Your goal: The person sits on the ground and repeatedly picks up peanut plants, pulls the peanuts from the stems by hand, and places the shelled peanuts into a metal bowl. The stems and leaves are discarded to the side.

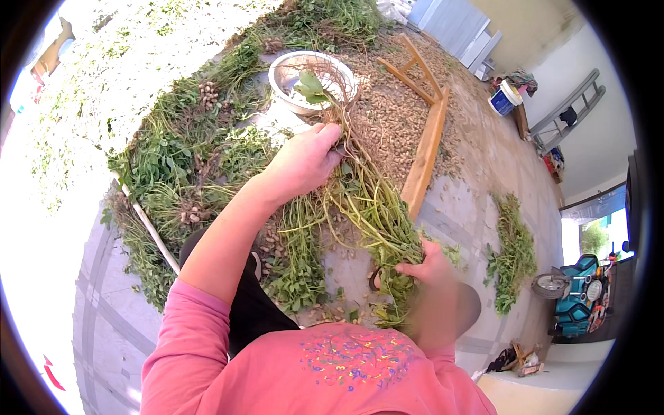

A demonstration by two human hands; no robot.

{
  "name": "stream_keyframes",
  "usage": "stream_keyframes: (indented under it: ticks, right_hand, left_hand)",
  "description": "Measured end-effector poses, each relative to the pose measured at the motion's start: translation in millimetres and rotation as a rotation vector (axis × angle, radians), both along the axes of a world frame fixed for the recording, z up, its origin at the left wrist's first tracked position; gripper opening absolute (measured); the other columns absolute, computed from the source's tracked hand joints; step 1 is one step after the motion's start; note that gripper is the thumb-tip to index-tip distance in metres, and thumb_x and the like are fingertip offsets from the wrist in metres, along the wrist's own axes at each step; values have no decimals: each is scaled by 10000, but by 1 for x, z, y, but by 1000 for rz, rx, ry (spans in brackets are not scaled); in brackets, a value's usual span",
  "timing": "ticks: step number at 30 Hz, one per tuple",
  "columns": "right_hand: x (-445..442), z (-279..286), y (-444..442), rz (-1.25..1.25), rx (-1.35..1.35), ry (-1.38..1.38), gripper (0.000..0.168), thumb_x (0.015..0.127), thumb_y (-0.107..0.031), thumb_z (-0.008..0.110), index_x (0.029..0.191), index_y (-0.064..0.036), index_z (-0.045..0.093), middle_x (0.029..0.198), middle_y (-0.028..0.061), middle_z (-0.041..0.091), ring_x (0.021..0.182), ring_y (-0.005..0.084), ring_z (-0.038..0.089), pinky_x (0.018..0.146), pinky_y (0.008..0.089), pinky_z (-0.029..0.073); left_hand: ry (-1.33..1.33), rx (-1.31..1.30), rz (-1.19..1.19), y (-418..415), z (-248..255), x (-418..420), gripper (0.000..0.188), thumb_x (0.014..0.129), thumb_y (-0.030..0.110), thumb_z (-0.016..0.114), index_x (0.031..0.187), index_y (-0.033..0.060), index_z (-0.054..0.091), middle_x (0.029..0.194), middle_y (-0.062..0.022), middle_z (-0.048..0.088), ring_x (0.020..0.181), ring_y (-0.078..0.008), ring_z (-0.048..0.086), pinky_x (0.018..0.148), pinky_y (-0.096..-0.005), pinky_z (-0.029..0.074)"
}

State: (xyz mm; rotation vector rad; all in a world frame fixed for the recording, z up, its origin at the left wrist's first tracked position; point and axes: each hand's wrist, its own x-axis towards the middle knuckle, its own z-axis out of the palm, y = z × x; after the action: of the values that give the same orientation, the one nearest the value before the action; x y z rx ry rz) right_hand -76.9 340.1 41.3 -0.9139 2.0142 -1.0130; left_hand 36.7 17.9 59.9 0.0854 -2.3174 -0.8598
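Note:
A bundle of peanut plants [376,202] stretches between my hands, its roots towards the white basin [277,78] and its leafy tops near my body. My left hand [306,163] grips the bundle at the root end, just below the basin's near rim. Around the leafy stems lower down, my right hand [428,264] is closed. Bare roots and one broad green leaf [310,87] overlap the basin's opening. Picked peanuts [386,111] cover the floor to the right of the basin. Peanuts hidden inside my fingers cannot be made out.
An overturned wooden bench [426,155] lies right of the bundle. Peanut plants [166,161] are heaped on the left, with a pale pole [148,223] across them. Another plant pile [511,254] lies on the right, near a teal motor vehicle [578,295]. A bucket [503,99] and ladder [568,114] are farther back.

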Motion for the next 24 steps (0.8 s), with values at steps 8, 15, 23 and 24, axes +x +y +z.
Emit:
stream_keyframes:
  ticks: [8,15,23,24]
  right_hand:
    - [-6,-4,18,1,-89,-444,599,573,13,829,1122,18,590,982,26,654,878,105,584,794,271,476]
    - [-14,-12,24,83,-61,-551,712,530,8,851,1179,21,558,1084,54,636,976,140,581,865,297,457]
    - [-9,-17,39,-105,-97,-661,803,498,34,843,1232,18,517,1053,55,635,931,155,596,805,302,482]
    - [-11,-19,35,-104,-108,-673,798,501,34,840,1231,17,519,1035,54,637,908,152,601,781,300,488]
  left_hand:
    - [-136,877,-491,-4,15,25,253,830,192,716,805,67,498,676,33,519,509,-38,486,455,-202,419]
    - [177,1405,-563,-3,12,24,90,844,32,588,823,49,502,635,9,503,526,-94,527,471,-264,528]
    - [514,2201,-534,-43,13,21,48,811,18,534,776,2,506,767,-44,518,666,-96,508,446,-180,472]
    - [408,2211,-554,-41,9,20,10,826,14,542,817,17,537,806,-42,535,652,-78,515,428,-169,429]
